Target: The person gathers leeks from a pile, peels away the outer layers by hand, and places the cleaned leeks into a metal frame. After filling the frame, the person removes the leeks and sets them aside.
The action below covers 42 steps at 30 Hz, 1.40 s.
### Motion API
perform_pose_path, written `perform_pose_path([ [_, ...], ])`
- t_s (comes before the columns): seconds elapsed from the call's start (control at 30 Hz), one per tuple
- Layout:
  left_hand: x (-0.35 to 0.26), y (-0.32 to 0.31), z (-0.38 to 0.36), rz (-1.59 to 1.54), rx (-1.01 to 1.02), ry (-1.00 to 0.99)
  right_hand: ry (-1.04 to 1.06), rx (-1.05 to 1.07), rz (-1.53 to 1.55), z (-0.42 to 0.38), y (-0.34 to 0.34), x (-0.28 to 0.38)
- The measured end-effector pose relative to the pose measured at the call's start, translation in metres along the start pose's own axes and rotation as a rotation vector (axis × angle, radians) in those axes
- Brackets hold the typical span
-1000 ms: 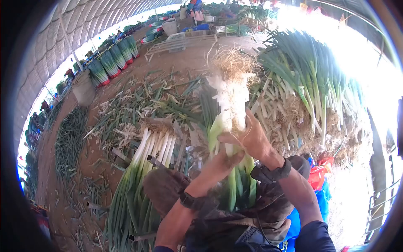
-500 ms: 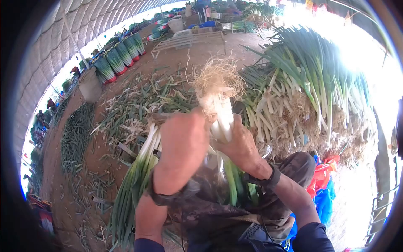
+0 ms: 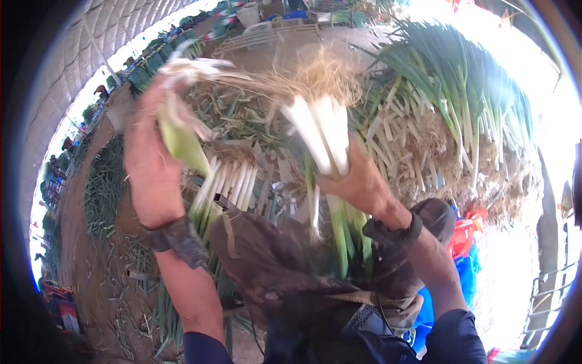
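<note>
My right hand [image 3: 354, 182] is wrapped round a few long green onions [image 3: 318, 130], gripping their white stalks above my lap. Their tan, hairy roots [image 3: 327, 73] point up and away from me, while the green leaves hang down between my legs. Off to the left, my left hand [image 3: 151, 164] is raised and blurred, its fingers closed on a strip of peeled onion skin [image 3: 185, 142], partly pale green and partly dry white. Threads of root trail between that skin and the bunch. Below my left hand, more green onions [image 3: 236, 182] lie side by side with their white ends away from me.
A large heap of green onions [image 3: 442, 109] with matted roots stands at the right. Leaf trimmings [image 3: 230, 121] litter the ground ahead, with another green pile [image 3: 106, 188] at left. A low frame [image 3: 267, 39] stands farther back. Red and blue plastic [image 3: 465, 261] lies beside my right knee.
My left hand has swung from the bunch out to the left, pulling skin away with it. The onions have tilted slightly and show cleaner white stalks; my right hand still grips them.
</note>
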<state>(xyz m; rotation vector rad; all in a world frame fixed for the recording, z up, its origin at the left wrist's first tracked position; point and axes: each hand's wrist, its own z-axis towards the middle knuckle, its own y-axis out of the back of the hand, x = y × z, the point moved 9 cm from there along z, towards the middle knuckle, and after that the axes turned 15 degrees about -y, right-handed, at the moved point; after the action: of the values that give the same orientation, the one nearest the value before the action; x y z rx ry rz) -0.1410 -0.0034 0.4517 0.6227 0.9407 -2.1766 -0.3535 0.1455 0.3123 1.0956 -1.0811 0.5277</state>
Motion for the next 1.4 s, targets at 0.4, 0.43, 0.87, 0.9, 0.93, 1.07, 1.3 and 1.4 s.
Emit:
perform_pose_path([
  [0.4,0.024,0.092,0.006,0.747,0.488,0.025,0.152,-0.154,0.038,0.006,0.062,0.02],
  [0.43,0.067,0.042,-0.041,1.446,1.106,0.013,0.147,-0.159,0.033,0.006,0.069,0.029],
  [0.87,0.056,-0.049,-0.11,0.599,0.649,0.175,0.422,0.08,0.343,-0.021,0.101,0.176],
  [0.9,0.062,-0.06,-0.134,0.756,0.787,0.143,0.425,0.082,0.34,-0.014,0.105,0.172],
  [0.93,0.075,-0.067,-0.158,0.915,0.921,0.108,0.498,0.174,0.377,-0.009,0.106,0.17],
  [1.07,0.113,-0.069,-0.194,0.786,0.926,-0.079,0.482,0.235,0.398,-0.03,0.102,0.175],
  [1.3,0.099,-0.075,-0.205,0.738,0.822,-0.22,0.46,0.117,0.382,-0.041,0.111,0.167],
  [1.4,0.105,-0.079,-0.207,0.67,0.86,-0.138,0.405,-0.087,0.388,-0.049,0.113,0.165],
])
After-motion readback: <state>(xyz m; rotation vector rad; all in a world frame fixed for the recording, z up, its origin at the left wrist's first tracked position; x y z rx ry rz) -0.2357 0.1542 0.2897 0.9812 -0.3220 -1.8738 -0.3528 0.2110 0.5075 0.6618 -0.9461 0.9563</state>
